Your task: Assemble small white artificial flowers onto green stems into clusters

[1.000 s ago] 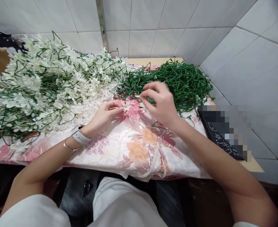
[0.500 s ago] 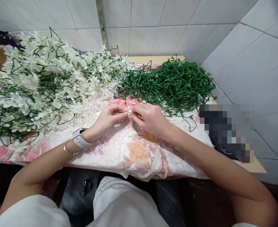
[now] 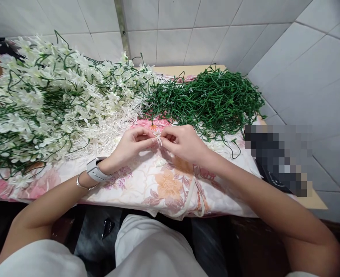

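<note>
White wall tiles (image 3: 175,46) stand behind a bench (image 3: 315,201) spread with floral cloth (image 3: 146,182). The left hand (image 3: 129,147) and right hand (image 3: 188,145) meet above it, both grips closed on one small white artificial flower (image 3: 157,133), which seems steadied from both sides. Green plastic stems (image 3: 218,100) lie just beyond, with white artificial blossoms (image 3: 86,96) heaped to the left.

A small white flower (image 3: 157,133) lies near the centre of the frame, raised and partly hidden, its pale petals spread toward the top, a thin white part showing just below them.
</note>
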`<state>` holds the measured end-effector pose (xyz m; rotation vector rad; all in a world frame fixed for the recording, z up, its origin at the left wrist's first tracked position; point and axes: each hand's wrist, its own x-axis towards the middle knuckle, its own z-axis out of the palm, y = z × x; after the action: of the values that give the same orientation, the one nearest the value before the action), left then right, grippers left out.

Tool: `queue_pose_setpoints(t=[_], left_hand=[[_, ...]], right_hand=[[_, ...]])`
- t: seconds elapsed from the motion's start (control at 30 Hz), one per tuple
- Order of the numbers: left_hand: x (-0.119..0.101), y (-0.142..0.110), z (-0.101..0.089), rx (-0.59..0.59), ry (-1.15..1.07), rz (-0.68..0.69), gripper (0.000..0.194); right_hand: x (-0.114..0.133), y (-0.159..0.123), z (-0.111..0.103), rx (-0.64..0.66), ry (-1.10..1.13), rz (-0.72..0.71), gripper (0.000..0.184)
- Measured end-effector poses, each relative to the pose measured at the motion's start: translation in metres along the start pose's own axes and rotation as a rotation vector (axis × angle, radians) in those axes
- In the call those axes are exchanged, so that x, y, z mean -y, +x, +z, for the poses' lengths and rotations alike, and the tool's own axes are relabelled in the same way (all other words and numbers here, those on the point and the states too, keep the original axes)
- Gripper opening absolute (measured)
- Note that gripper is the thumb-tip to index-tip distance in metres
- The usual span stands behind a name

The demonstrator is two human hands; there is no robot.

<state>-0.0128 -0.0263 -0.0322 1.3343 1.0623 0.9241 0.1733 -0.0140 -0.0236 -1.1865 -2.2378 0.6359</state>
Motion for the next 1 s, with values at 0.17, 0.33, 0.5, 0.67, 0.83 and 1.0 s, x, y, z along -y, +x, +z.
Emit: queue_pose_setpoints(t=[0.17,0.33,0.5,0.67,0.83,1.0], left_hand=[[-0.0014,0.0003,0.0005,-0.030,-0.030,-0.013,0.020],[0.0002,-0.0003,0.0004,-0.078,-0.037,0.000,0.022],[0.0028,-0.0005,-0.0009,-0.077,-0.002,0.046,0.018],[0.0007,-0.0013,-0.0004,-0.073,-0.007,0.022,0.020],[-0.0010,-0.0022,0.0016,-0.071,0.010,0.028,0.021],[0.0013,-0.0017,0.0007,-0.061,0.040,0.083,0.020]], right_hand=[[0.0013,-0.0008,0.0005,-0.073,0.109,0.041,0.014],[0.0017,-0.0009,0.0021,-0.193,0.203,-0.009,0.012],[0.0015,-0.0016,0.0012,-0.187,0.144,-0.079,0.013],[0.0011,-0.0021,0.0020,-0.213,0.145,-0.082,0.012],[0.0018,-0.0023,0.0027,-0.218,0.158,-0.054,0.012],[-0.0002,-0.0024,0.0055,-0.267,0.189,-0.082,0.009]])
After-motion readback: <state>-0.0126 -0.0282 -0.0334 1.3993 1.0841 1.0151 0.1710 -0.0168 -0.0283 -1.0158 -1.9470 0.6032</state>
